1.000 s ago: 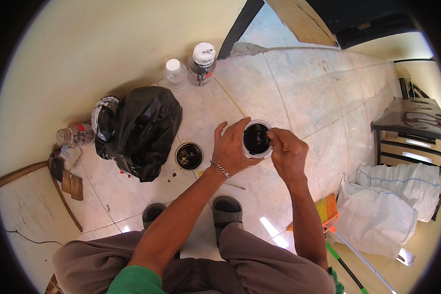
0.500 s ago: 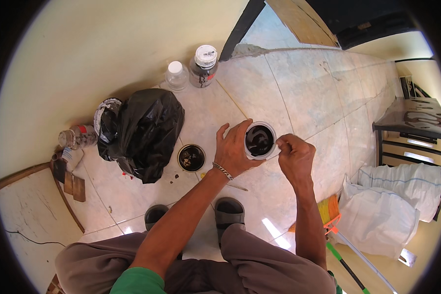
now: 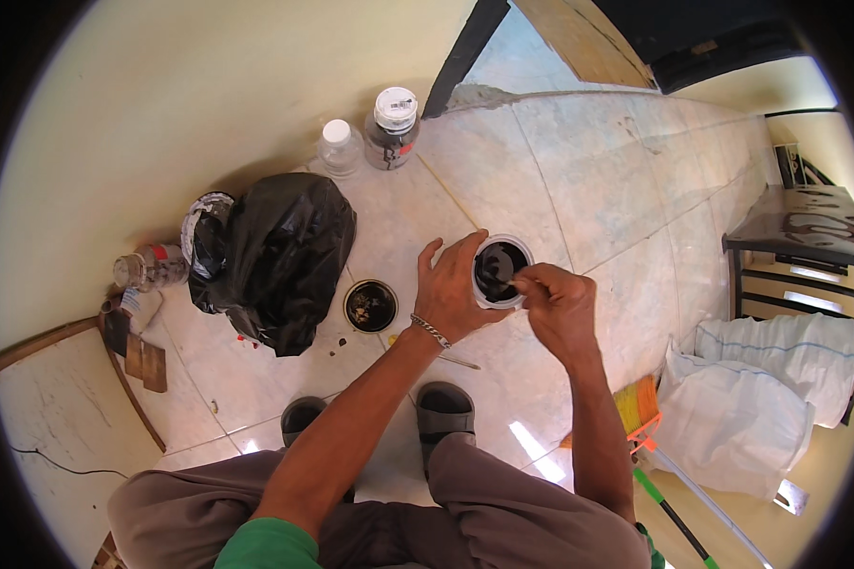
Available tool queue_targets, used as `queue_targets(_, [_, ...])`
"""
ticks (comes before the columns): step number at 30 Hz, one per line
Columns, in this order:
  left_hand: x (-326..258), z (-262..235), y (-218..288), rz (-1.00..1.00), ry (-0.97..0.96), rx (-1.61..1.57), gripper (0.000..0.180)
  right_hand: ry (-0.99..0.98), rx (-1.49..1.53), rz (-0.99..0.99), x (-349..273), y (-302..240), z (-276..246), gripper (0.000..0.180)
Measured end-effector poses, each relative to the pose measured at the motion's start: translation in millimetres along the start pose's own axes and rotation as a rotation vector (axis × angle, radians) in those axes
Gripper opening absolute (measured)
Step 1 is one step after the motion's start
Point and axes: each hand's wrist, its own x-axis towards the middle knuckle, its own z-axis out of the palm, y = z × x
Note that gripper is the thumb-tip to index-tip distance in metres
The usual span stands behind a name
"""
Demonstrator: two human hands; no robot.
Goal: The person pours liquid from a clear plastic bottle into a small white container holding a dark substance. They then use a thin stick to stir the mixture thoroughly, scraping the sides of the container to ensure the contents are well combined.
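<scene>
A small white tub [image 3: 496,302] of glossy black liquid stands on the tiled floor in front of me. My left hand [image 3: 449,289] curls round its left side, thumb near the front and fingers along the back. My right hand [image 3: 560,302] is closed in a pinch over the tub's right rim. A thin stick-like tool [image 3: 510,283] runs from its fingertips into the liquid; its lower end is hidden there. Left of my left hand lies a round can lid or shallow tin [image 3: 371,306] with dark residue inside.
Beyond the tub lies a thin yellow stick [image 3: 443,182]. A black plastic bag [image 3: 289,251], a clear white-capped bottle [image 3: 340,152] and a dark-stained jar [image 3: 392,137] stand by the left wall. Right are white sacks [image 3: 750,403], a broom [image 3: 638,406] and a dark bench [image 3: 792,228].
My right hand has moved left, from beside the rim to over it, and the tool's tip has shifted within the black liquid. My left hand stays on the tub.
</scene>
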Motion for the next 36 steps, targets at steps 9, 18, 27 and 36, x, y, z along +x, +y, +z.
queue_targets(9, [0,0,0,-0.017,0.0,0.017,0.114,-0.07,0.024,0.097,-1,1,-3,0.014])
queue_targets(18, [0,-1,1,-0.013,-0.006,0.004,0.115,-0.081,0.034,0.132,1,3,-3,0.015])
queue_targets(27, [0,0,-2,0.001,-0.003,0.008,0.115,-0.014,0.075,0.077,-2,-1,2,0.009])
queue_targets(36, [1,0,-1,0.014,0.011,0.015,0.115,-0.107,0.138,0.02,2,-3,-1,0.017])
